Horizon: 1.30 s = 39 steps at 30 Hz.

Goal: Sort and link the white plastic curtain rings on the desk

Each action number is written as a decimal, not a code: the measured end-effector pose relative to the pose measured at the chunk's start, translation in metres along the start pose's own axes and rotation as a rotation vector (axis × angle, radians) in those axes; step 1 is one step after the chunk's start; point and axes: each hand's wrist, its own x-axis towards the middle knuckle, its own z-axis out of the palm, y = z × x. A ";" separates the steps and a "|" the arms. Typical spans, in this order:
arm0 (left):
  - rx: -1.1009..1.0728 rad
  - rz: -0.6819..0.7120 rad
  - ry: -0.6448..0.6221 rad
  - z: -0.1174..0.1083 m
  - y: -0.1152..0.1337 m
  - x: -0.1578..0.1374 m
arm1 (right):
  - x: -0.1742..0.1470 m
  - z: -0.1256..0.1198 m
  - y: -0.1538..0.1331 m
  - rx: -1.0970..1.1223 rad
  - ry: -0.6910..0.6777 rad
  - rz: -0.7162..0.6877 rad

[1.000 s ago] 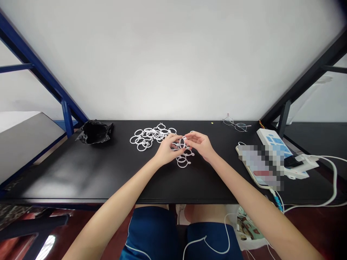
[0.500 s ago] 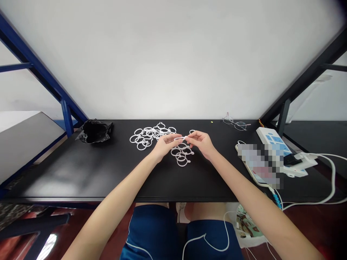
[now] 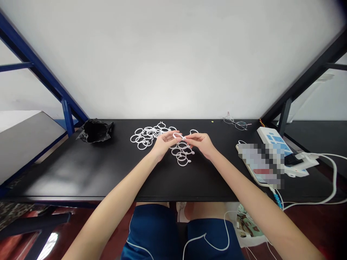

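Note:
Between my fingertips, just above the desk, is a white plastic ring [image 3: 177, 135] with a small clasp. My left hand [image 3: 163, 143] pinches its left side, and my right hand [image 3: 201, 143] grips it near the clasp. Beneath my hands lies a small group of similar rings [image 3: 182, 159] with tabs. A larger heap of white rings [image 3: 143, 138] is spread to the left of my left hand, partly hidden behind it. Another loose ring [image 3: 194, 131] shows behind my right hand.
An opened black plastic bag [image 3: 95, 133] stands at the back left of the black desk [image 3: 108, 169]. Eyeglasses [image 3: 235, 122] lie at the back right. A phone [image 3: 253, 168], partly blurred out, a power strip [image 3: 273, 139] and white cables [image 3: 332, 177] occupy the right side.
The held ring has been tilted up, so its loop shows rounder than before. Both hands have stayed nearly in place, and the rings on the desk lie as they did.

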 end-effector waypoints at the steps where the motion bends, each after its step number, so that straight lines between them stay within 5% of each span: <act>1: 0.001 -0.002 0.001 0.000 0.000 0.000 | 0.000 0.000 0.000 0.000 0.004 -0.001; 39: 0.021 -0.008 0.028 -0.001 0.001 0.000 | -0.002 0.005 0.002 0.019 0.047 -0.058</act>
